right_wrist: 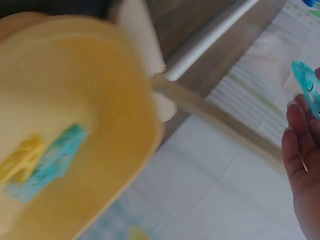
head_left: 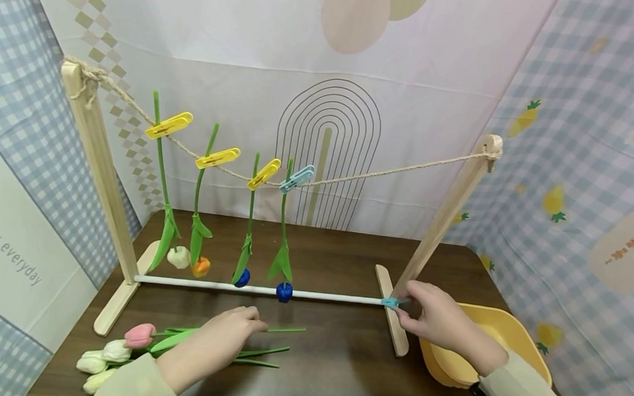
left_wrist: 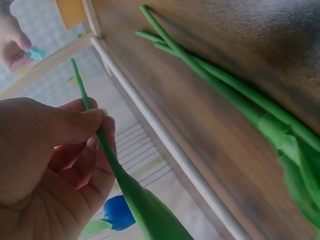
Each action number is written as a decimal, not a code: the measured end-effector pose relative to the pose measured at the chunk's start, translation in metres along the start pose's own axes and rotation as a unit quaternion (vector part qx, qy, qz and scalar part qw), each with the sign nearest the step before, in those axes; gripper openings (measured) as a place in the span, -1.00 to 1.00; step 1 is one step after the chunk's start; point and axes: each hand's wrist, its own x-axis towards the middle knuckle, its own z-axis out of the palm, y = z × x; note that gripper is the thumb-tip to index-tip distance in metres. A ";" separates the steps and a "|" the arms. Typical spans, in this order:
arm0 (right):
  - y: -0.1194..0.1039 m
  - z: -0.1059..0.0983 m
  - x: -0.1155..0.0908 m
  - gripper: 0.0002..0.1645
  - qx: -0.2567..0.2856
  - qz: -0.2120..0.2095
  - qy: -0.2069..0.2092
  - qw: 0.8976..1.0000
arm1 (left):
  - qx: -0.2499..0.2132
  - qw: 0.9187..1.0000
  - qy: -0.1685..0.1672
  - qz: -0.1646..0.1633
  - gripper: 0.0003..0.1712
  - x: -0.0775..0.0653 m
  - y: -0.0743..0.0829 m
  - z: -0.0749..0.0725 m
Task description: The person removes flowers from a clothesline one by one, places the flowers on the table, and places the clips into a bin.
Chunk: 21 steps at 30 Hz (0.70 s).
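Observation:
My left hand [head_left: 226,336] pinches the thin green stem [left_wrist: 106,147] of an artificial tulip between thumb and fingers, over the table. Near the right post's foot, my right hand [head_left: 439,315] pinches a light blue clothespin [head_left: 390,302] at its fingertips. A twine line [head_left: 403,169] sags between two wooden posts. Several artificial tulips hang from it heads down, held by yellow clothespins [head_left: 219,157] and one blue clothespin [head_left: 297,179]. Their heads are white [head_left: 178,257], orange [head_left: 201,267] and blue [head_left: 284,291]. A pink tulip [head_left: 140,335] and several white ones [head_left: 92,362] lie at the front left.
A yellow basin [head_left: 533,349] stands under my right forearm, with a yellow clothespin [right_wrist: 22,157] and a blue clothespin [right_wrist: 52,162] inside. A white rod [head_left: 334,296] joins the bases of the left post [head_left: 100,171] and right post [head_left: 443,218]. Printed cloth hangs behind.

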 end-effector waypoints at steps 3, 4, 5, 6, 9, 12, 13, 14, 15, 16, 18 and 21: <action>0.008 0.001 -0.013 -0.70 -0.011 0.017 -0.007 1.000 | 0.007 1.000 -0.017 -0.008 -0.60 -0.002 0.000 0.002; 0.011 0.001 -0.017 -0.70 -0.016 0.025 -0.011 1.000 | 0.006 1.000 -0.021 -0.011 -0.60 -0.003 0.000 0.002; 0.015 0.002 -0.021 -0.70 -0.022 0.030 -0.012 0.999 | 0.010 1.000 -0.020 -0.013 -0.59 -0.004 0.000 0.003; 0.019 0.002 -0.025 -0.70 -0.023 0.039 -0.016 0.999 | 0.013 1.000 -0.020 -0.014 -0.59 -0.004 0.000 0.004; 0.030 0.002 -0.036 -0.72 -0.022 0.073 -0.032 0.997 | 0.017 1.000 -0.016 -0.019 -0.63 -0.006 0.000 0.007; 0.041 0.000 -0.044 -0.77 -0.017 0.115 -0.046 0.992 | 0.019 0.999 -0.016 -0.028 -0.71 -0.009 -0.001 0.011; 0.044 0.000 -0.046 -0.79 -0.022 0.127 -0.050 0.990 | 0.017 0.999 -0.017 -0.031 -0.75 -0.010 -0.001 0.012; 0.047 0.000 -0.048 -0.82 -0.026 0.139 -0.051 0.989 | 0.014 0.999 -0.021 -0.035 -0.78 -0.010 -0.002 0.013; 0.050 -0.001 -0.050 -0.85 -0.031 0.150 -0.053 0.987 | 0.010 0.999 -0.023 -0.038 -0.81 -0.011 -0.002 0.015; 0.053 -0.001 -0.052 -0.86 -0.036 0.162 -0.053 0.985 | 0.008 0.999 -0.025 -0.040 -0.83 -0.011 -0.003 0.016; 0.059 -0.002 -0.056 -0.84 -0.055 0.183 -0.056 0.980 | 0.004 0.999 -0.027 -0.042 -0.85 -0.012 -0.004 0.019; 0.066 -0.002 -0.062 -0.79 -0.076 0.209 -0.067 0.973 | 0.005 0.999 -0.034 -0.042 -0.79 -0.014 -0.005 0.023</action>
